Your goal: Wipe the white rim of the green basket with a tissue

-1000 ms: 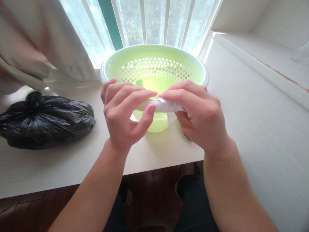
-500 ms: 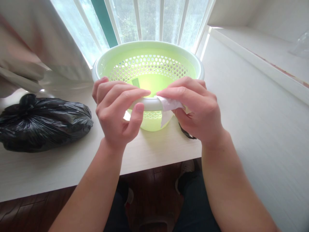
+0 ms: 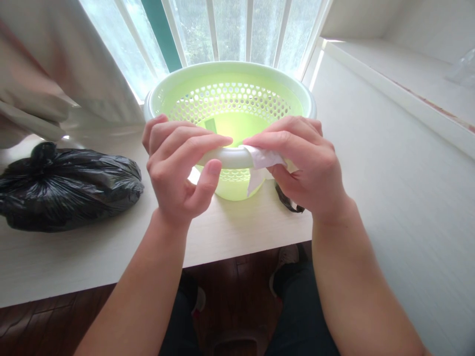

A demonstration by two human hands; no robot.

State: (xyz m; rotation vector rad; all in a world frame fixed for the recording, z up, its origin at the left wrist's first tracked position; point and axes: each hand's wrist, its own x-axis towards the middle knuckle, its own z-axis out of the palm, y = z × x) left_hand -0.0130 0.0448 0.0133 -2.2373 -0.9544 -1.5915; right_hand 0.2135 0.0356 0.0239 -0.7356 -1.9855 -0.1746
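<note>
A light green basket (image 3: pixel 237 190) with a pale, thick rim and round holes in its wall stands on the white ledge in front of the window. My left hand (image 3: pixel 178 165) grips the near rim from the left, fingers over the top and thumb on the near side. On the right, my right hand (image 3: pixel 306 165) presses a white cloth or tissue (image 3: pixel 265 158) around the same rim, with one loose corner hanging down the outside. The two index fingertips are close together but apart. Inside the basket lies a small darker green patch (image 3: pixel 211 125).
A tied black plastic bag (image 3: pixel 74 190) lies on the ledge (image 3: pixel 230 230) at the left, below a curtain (image 3: pixel 74 64). Something black (image 3: pixel 287 200) sits beside the basket under my right hand. A white panel with a shelf (image 3: pixel 393 64) rises at the right.
The basket and my right hand appear slightly farther right in the view. More of the black item beside the basket shows. Both hands keep their hold.
</note>
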